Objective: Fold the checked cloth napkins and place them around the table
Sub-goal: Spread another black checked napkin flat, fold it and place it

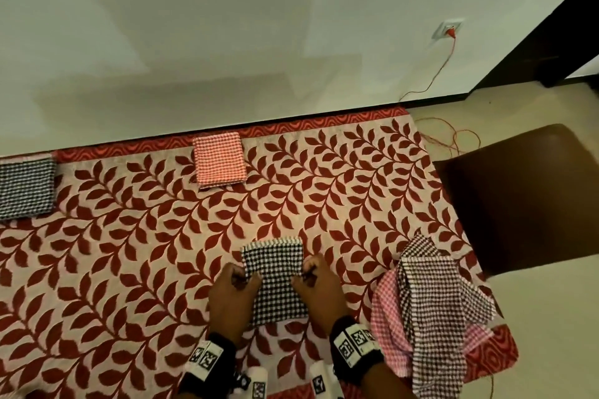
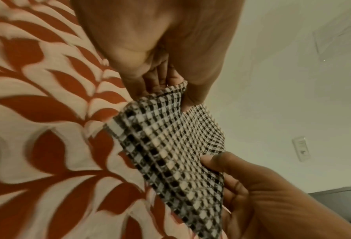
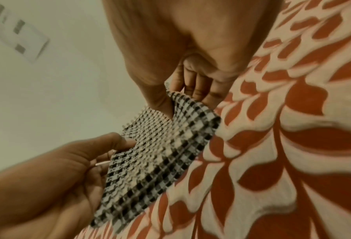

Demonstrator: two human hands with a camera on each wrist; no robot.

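A black-and-white checked napkin, folded to a small rectangle, is held just over the near middle of the table. My left hand pinches its left edge and my right hand pinches its right edge, thumbs on top. The left wrist view shows the napkin lifted off the cloth, my left hand pinching one edge and my right hand the other. The right wrist view shows the same napkin gripped by my right hand and left hand.
The table wears a red leaf-patterned tablecloth. A folded red checked napkin lies at the far edge, a folded black checked one at far left. Unfolded checked napkins are heaped at the near right corner. A brown chair stands to the right.
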